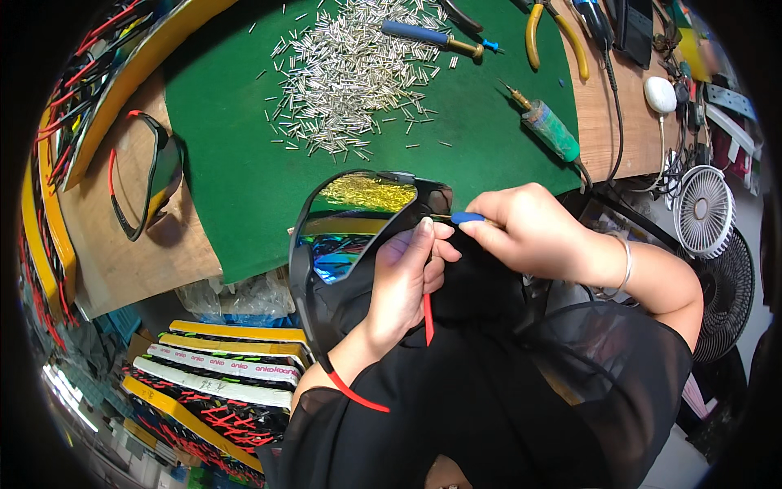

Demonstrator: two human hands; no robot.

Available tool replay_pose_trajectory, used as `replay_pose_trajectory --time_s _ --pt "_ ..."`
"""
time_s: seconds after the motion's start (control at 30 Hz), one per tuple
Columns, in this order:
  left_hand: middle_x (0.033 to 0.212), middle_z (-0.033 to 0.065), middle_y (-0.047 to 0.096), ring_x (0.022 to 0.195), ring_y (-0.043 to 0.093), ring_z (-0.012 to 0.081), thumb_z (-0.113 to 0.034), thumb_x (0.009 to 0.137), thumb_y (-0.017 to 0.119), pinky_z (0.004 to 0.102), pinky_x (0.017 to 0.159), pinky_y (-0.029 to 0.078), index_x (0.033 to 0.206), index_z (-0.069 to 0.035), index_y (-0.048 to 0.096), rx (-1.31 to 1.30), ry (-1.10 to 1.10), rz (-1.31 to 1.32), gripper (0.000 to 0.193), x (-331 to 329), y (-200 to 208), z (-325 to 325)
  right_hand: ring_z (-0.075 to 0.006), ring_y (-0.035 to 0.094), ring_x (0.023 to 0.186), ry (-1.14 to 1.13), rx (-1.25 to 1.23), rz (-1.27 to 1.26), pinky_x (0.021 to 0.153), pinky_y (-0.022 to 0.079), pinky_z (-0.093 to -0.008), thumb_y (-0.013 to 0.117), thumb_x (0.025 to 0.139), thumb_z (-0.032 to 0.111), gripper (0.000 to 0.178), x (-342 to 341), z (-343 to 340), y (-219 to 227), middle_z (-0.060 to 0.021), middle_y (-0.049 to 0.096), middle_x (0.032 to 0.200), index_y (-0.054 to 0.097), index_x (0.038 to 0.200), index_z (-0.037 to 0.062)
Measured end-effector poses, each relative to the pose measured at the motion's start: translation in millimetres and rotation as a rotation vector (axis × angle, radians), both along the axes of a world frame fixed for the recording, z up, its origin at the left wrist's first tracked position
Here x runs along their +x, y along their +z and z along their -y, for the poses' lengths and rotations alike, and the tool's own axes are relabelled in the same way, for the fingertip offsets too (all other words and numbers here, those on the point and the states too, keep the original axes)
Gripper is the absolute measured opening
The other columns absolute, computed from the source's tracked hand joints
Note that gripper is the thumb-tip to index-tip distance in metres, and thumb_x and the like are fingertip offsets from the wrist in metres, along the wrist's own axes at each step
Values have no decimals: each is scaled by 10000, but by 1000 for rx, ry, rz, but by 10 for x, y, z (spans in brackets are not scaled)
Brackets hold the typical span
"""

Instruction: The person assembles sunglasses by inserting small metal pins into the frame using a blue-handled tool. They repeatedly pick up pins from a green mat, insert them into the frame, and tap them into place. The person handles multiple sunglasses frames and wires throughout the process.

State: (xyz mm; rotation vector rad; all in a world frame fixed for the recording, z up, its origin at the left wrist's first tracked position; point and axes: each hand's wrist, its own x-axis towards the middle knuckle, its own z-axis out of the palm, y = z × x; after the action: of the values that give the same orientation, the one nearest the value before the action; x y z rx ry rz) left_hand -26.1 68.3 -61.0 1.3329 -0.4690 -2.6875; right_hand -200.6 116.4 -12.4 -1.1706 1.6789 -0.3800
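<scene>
At your far left, yellow-edged boxes (114,90) stand packed with red-tipped eyewear. Just to their right, a spare pair of glasses (169,175), dark with a red tip, lies on the bare wood of the bench (147,265). Below the bench edge you have a stack of cartons (220,363) with yellow and white edges, and clear plastic bags (236,300) sit above it.

A green mat (216,138) covers the middle of the bench, bearing a loose heap of short metal pins (346,90); a blue-handled tool (415,34) lies across the heap's upper right.

The mirrored sunglasses (338,232) are in front of you, off the near edge of the mat, one red-tipped arm reaching down over your left forearm. Your left hand (406,273) is closed on them, thumb and fingers pinched near the hinge. Your right hand (525,228) is curled closed around a small blue-handled driver (467,218), its thin shaft pointing at that hinge — whether the tip is seated, I cannot tell.

Further right lie yellow-handled pliers (533,37) and a green-handled iron (550,130), then a white fan (702,210) in front of a larger black fan (729,293).
</scene>
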Motion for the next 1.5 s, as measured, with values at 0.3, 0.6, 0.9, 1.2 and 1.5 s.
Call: replay_pose_trajectory --time_s 0.3,0.6,0.9,1.2,1.5 --pt "673 16 537 450 299 11 -285 947 402 160 395 238 916 -19 557 -11 42 -27 309 -22 -42 -34 -241 549 537 28 -490 -230 449 428 -331 577 809 173 177 77 -108 -155 -105 552 677 557 766 2" --pt "692 27 541 463 310 11 -285 946 406 157 406 246 941 0 542 24 37 13 316 -30 -6 -9 -219 526 525 269 -620 -491 447 447 -299 595 776 165 198 23 -111 -170 -57 457 613 446 683 73" --pt "686 6 524 446 301 10 -304 932 432 153 395 238 932 -12 515 10 3 -1 304 -25 8 10 -295 566 542 203 -407 -406 467 461 -363 602 800 227 245 14 -92 -80 -128 537 618 505 705 23" --pt "786 39 605 459 346 12 -244 935 431 142 398 275 1047 -30 499 -63 -22 34 251 34 156 11 -301 552 510 170 -383 -356 462 452 -364 586 815 205 242 78 -174 -39 -135 520 566 501 695 13" --pt "712 22 570 473 365 11 -200 928 453 153 406 303 1027 27 513 -137 -12 53 255 -14 220 -26 -276 565 634 77 -186 -163 503 451 -355 606 784 171 216 18 -232 0 -125 516 714 467 806 8"
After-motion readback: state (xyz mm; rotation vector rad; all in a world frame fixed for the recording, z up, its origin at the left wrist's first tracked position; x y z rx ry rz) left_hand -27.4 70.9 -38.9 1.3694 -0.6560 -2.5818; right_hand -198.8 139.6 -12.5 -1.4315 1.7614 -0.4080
